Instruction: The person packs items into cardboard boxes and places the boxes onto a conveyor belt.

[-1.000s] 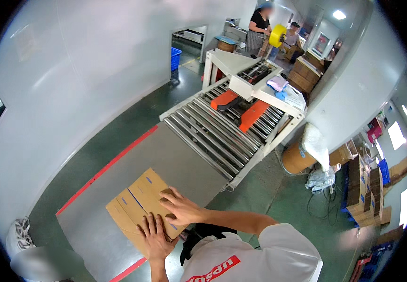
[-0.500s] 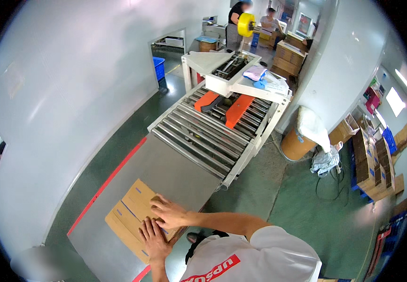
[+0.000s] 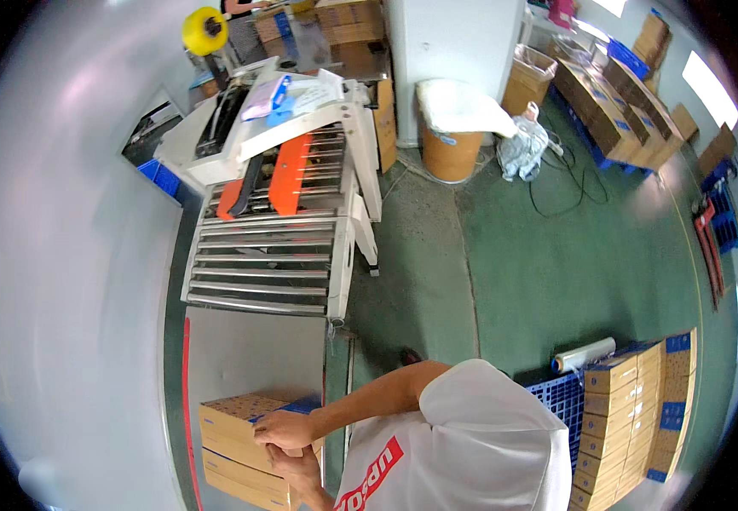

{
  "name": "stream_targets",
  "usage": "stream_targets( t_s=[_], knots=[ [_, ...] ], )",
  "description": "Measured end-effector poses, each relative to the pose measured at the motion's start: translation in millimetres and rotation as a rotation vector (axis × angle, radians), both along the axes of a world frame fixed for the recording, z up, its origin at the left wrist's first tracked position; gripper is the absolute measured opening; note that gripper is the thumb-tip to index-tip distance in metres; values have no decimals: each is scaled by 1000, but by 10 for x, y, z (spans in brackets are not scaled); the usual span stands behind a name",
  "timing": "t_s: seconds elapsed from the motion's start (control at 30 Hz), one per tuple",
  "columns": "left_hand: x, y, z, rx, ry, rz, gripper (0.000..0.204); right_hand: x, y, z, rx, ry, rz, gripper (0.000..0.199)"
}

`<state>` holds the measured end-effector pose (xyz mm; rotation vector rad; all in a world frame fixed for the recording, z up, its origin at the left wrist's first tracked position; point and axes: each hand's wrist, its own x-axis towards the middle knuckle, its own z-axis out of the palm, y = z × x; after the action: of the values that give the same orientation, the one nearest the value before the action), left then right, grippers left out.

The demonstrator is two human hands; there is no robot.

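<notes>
Two brown cartons point(image 3: 237, 439) sit one next to the other on the grey table, with a narrow seam between them. A speckled side and a blue patch show along the far carton's upper edge. My right hand point(image 3: 284, 429) is closed at the right edge of the far carton, its fingers curled against the cardboard. Just below it, my left hand point(image 3: 295, 467) has bent fingers on the cartons near the seam. The two hands nearly touch, and my right hand partly covers the left one's fingertips.
Beyond the grey table point(image 3: 254, 349) stands a roller conveyor point(image 3: 260, 272) with orange guides point(image 3: 292, 175) and a yellow tape roll point(image 3: 204, 31). Stacked cartons point(image 3: 612, 426) rest on a blue pallet point(image 3: 561, 404) at right. A brown drum point(image 3: 452, 155) stands by the pillar.
The view has swung right, bringing the pallet stack into sight. My hands, spread on the cartons before, are now curled at their right side. The cartons' speckled far side now shows.
</notes>
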<state>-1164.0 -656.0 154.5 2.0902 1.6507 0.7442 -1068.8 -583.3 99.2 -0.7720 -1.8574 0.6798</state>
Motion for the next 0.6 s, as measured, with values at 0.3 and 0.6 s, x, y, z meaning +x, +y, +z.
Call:
stream_targets(
  t_s=[0.3, 0.6],
  knots=[
    [643, 123, -22, -7, 76, -239, 41, 760, -245, -154, -178, 48, -156, 17],
    [1224, 171, -7, -68, 201, -480, 42, 1497, -516, -254, -271, 1, -285, 14]
  ],
)
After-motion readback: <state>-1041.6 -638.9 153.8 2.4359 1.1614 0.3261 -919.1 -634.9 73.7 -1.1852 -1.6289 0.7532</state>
